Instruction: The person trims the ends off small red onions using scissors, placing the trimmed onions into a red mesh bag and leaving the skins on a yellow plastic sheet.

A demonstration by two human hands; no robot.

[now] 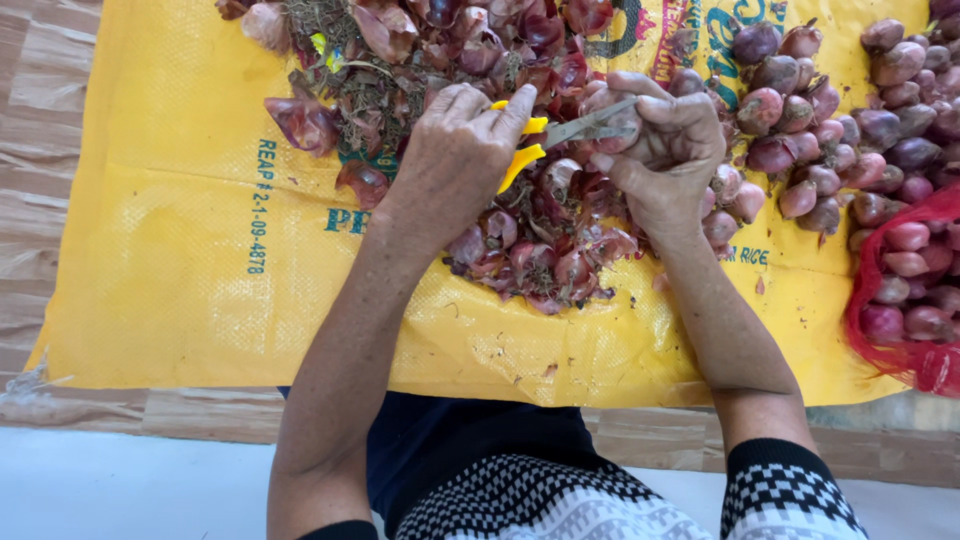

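My left hand (455,150) is closed around the yellow handles of a pair of scissors (560,132), whose grey blades point right. My right hand (668,150) grips a purple-red shallot (612,110) with the blades against it. Both hands hover over a heap of shallot skins and dry roots (440,70) lying on a yellow woven sack (180,250).
A pile of trimmed shallots (800,130) lies to the right of my right hand. A red mesh bag (915,290) with more shallots sits at the right edge. The sack rests on wood-pattern flooring (30,110); my dark lap is below.
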